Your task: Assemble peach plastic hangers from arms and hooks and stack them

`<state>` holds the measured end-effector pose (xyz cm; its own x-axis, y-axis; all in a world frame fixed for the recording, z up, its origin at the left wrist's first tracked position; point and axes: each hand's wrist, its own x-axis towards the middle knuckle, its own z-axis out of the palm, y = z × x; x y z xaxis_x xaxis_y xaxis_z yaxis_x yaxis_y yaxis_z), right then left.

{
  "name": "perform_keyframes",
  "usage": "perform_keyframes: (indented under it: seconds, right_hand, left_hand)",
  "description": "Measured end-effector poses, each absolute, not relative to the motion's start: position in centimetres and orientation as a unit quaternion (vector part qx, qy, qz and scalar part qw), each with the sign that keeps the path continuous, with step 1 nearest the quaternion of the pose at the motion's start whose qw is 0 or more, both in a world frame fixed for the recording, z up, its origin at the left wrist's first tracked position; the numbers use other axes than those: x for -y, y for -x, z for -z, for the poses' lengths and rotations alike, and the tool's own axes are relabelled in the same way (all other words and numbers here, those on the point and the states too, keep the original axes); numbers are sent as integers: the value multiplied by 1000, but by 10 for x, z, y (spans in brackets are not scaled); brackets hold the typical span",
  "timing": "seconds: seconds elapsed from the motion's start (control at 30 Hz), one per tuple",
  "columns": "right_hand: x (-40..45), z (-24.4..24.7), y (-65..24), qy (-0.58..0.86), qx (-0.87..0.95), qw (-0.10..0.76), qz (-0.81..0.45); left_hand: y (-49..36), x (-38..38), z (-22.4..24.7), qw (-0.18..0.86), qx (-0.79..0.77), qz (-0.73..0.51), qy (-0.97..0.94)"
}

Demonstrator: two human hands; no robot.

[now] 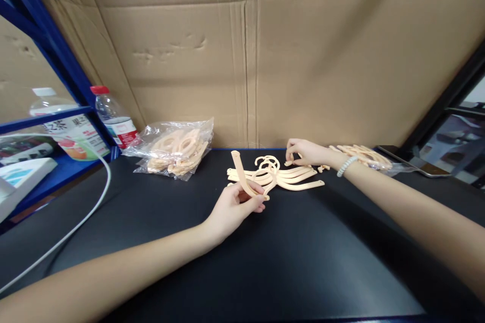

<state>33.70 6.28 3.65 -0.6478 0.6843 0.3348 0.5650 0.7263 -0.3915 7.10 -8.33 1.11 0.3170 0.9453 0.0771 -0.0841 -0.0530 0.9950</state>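
My left hand (242,204) is closed around a curved beige plastic hanger arm (239,169), which slants up and to the left above the table. Just behind it lies a loose stack of beige hangers (295,177) with curved arms and round hooks. Beyond the right end of that stack, my right hand (305,151) has its thumb and fingers pinched on a small beige piece (289,163), partly hidden by the fingers. More small beige pieces (323,168) lie on the table beside this hand.
Clear bags of beige parts lie at back left (176,149) and back right (366,156). A phone-like flat device (432,167) is at far right. Cardboard (182,60) walls the back of the black table (273,262). A white cable (102,192), bottle (117,121) and blue shelf (81,111) stand left.
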Motion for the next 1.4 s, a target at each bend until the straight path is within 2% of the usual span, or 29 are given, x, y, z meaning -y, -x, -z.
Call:
perform_keyframes:
  seconds: [0.17, 0.23, 0.3, 0.37, 0.47, 0.6, 0.77, 0.97, 1.4]
  right_hand:
    - [-34, -47, -327, 364, 834, 404, -95]
    - [-11, -52, -319, 378, 779, 483, -129]
    - [17, -56, -307, 386, 666, 573, -281]
    - [48, -58, -295, 365, 589, 598, -404]
    - [87, -57, -280, 335, 523, 600, -504]
    - [112, -49, -273, 289, 478, 580, -593]
    - [107, -28, -277, 328, 465, 589, -574]
    - [97, -5, -273, 332, 445, 560, -615]
    - [91, -3, -273, 309, 489, 486, -656]
  left_hand:
    - [-71, 84, -11, 575, -387, -455, -559]
    - [-70, 84, -11, 580, -388, -457, -552]
    - [-70, 83, -11, 591, -389, -457, -539]
    - [-71, 82, -13, 627, -382, -444, -513]
    - [-75, 82, -15, 680, -352, -403, -502]
    - [-80, 82, -18, 687, -331, -382, -522]
    - [-79, 81, -17, 676, -340, -406, -513]
    - [-77, 82, -13, 657, -350, -403, -532]
    - [-78, 83, -12, 624, -373, -404, -556]
